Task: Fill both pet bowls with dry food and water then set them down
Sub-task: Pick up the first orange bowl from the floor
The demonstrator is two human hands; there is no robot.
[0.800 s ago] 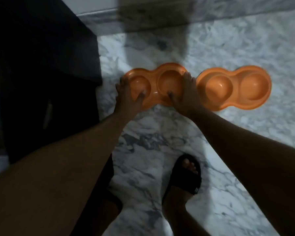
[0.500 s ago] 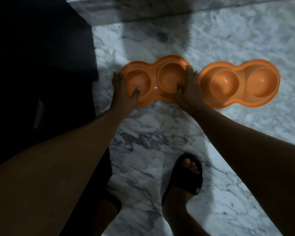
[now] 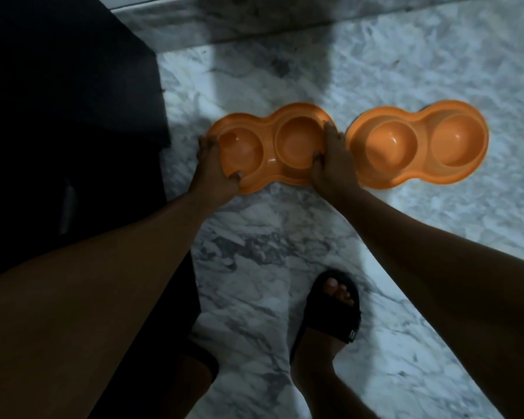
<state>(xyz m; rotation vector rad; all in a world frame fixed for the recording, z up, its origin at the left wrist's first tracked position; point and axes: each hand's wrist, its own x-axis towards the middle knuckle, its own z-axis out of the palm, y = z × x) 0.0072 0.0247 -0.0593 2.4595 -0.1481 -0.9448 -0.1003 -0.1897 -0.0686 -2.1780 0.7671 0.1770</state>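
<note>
Two orange double pet bowls lie side by side on the marble floor. The left bowl (image 3: 270, 146) is gripped at both ends. My left hand (image 3: 214, 172) clasps its left end, thumb inside the left cup. My right hand (image 3: 335, 161) holds its right end, thumb on the inner rim of the right cup. The right bowl (image 3: 418, 146) lies untouched just beyond my right hand. All the cups look empty.
A dark cabinet (image 3: 73, 116) stands close on the left of the bowls. A marble step or skirting (image 3: 254, 19) runs along the far side. My foot in a black sandal (image 3: 330, 309) is on the floor below the bowls.
Both hands have kept their grip on the left bowl. My left thumb has slid to the near rim, and the bowl's left end has swung slightly toward me.
</note>
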